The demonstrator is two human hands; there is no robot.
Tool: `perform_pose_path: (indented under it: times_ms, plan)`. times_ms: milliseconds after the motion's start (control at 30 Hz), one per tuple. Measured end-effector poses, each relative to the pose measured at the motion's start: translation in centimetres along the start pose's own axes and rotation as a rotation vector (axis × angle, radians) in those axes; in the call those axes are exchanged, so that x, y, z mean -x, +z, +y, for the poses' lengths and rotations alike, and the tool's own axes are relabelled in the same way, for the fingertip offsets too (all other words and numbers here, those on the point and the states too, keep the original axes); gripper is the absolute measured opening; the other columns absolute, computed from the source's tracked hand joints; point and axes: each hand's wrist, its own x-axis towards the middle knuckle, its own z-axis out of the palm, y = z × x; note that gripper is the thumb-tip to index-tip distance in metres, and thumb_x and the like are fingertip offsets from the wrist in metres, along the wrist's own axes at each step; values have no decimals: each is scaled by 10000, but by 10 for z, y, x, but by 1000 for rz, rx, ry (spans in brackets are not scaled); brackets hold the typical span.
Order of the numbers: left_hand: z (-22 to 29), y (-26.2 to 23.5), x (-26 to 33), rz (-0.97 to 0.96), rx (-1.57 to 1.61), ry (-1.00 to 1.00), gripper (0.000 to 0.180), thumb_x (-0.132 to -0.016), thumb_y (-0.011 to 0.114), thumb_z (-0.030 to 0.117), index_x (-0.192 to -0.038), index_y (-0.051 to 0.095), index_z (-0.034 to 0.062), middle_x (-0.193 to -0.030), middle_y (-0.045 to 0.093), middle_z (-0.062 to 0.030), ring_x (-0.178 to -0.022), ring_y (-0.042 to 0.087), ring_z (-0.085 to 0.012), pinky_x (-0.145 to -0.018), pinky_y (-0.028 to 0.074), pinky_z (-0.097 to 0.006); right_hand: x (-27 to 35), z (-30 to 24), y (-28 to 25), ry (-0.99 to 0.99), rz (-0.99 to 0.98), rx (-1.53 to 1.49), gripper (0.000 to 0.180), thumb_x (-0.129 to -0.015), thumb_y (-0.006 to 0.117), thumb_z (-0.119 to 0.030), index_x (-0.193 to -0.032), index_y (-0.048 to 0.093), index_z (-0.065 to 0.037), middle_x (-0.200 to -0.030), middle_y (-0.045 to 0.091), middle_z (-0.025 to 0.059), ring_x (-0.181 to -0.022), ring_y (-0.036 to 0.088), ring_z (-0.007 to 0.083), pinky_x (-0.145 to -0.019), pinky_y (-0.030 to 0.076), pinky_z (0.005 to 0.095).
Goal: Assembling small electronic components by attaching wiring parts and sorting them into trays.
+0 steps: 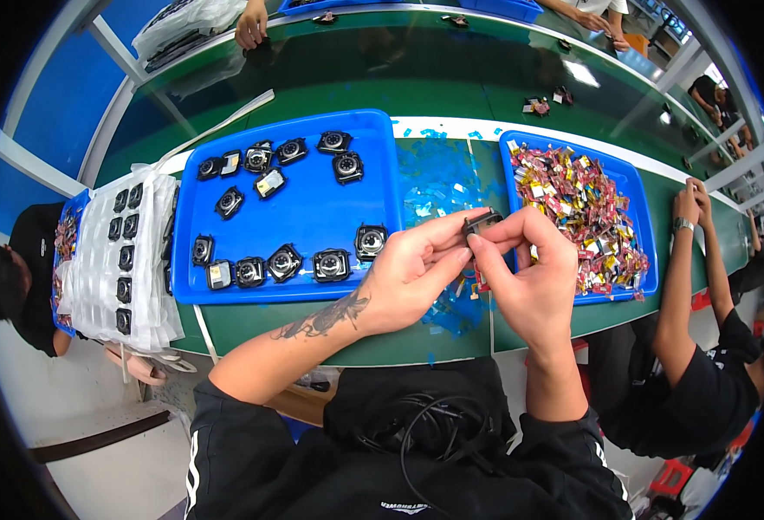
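Observation:
Between my hands, over the front of the bench, is a small black smartwatch case [483,222]. My left hand [404,273] is closed on its left side, with the thumb and fingers pinching. From the right, my right hand [538,269] meets the case with thumb and forefinger, fingers curled. The fingers cover most of the case, and a bit of red shows just below it. On the left, a blue tray [313,212] carries several black watch cases [331,264], most with a round sensor upward. A second blue tray [648,251] is heaped with small red, yellow and silver parts [577,217].
Scraps of blue film [434,178] litter the green bench [382,334] between the trays. White trays [152,251] with more watch cases are stacked at the left. Beyond runs a green conveyor [356,61] with scattered parts. A co-worker's arms [681,251] are at the right.

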Motion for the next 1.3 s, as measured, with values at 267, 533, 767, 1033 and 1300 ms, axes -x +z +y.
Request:
perform_pose_path:
  times_ms: [267,533,767,1033,1300]
  plan:
    - [8,7,-5,93,188,24,443,-947,453,-52,-1385,410,1,-1235,571,-131,-1115,571,-145,-943,474,-290,8,10,-5,209,101,-389,123,-861,664,-19,-942,572,-10,-862,587,18,-752,533,59,-631,443,193]
    - [11,-8,0,64,-469,194,298,-897,521,-62,-1163,642,1,-1153,610,-136,-1052,602,-168,-872,480,-272,24,12,-15,339,-81,-512,135,-863,641,51,-994,608,57,-910,645,63,-817,612,86,-722,511,212]
    - [13,-8,-2,87,-851,496,341,-765,706,-15,-1101,688,36,-1056,672,-165,-874,686,-254,-745,551,-301,24,16,-23,335,-206,-610,149,-871,633,36,-1017,624,58,-934,651,83,-831,610,97,-721,501,214]
    - [18,-10,-1,-40,-689,287,123,-780,730,26,-902,728,8,-771,658,-84,-663,620,-150,-563,452,-260,20,16,-33,340,-292,-651,85,-888,632,-19,-943,575,13,-919,581,38,-861,569,84,-736,518,218]
    - [13,2,1,40,-209,-92,238,-864,673,26,-1096,676,-24,-1005,665,-96,-931,631,-122,-783,532,-248,29,13,-12,305,-36,-498,235,-819,685,59,-1001,547,5,-902,591,33,-834,574,67,-685,493,190]
